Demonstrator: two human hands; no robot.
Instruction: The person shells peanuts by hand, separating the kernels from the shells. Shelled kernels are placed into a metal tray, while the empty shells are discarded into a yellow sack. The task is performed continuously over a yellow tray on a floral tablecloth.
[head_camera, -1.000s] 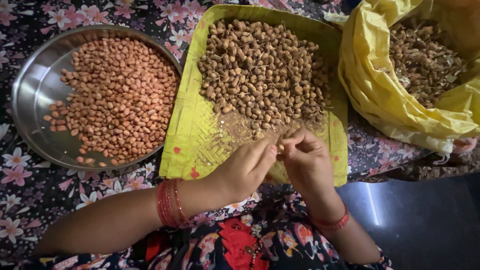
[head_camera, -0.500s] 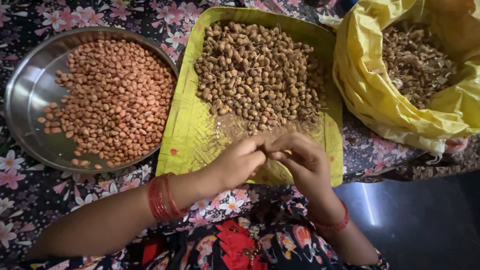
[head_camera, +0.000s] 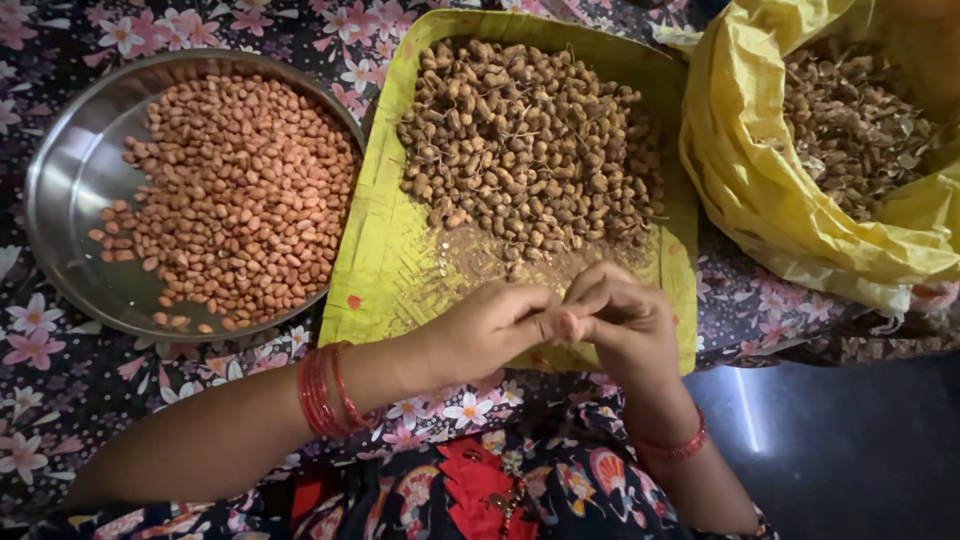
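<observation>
Fingers (head_camera: 553, 322) of both hands pinch together over green woven tray (head_camera: 385, 262)

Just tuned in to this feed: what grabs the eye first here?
The heap of brown unshelled peanuts on the yellow-green woven tray in the middle stands out most. Left of it sits a round steel plate of pinkish shelled kernels; at right, a yellow bag holds empty shells. The left hand and right hand meet fingertip to fingertip at the tray's near edge.

I sit on a home floor: a flowered cloth (head_camera: 60, 400) spreads over dark tile (head_camera: 850, 450), holding a steel plate (head_camera: 60, 200) of shelled peanuts, a woven tray (head_camera: 380, 270) and a yellow bag (head_camera: 780, 210).
</observation>
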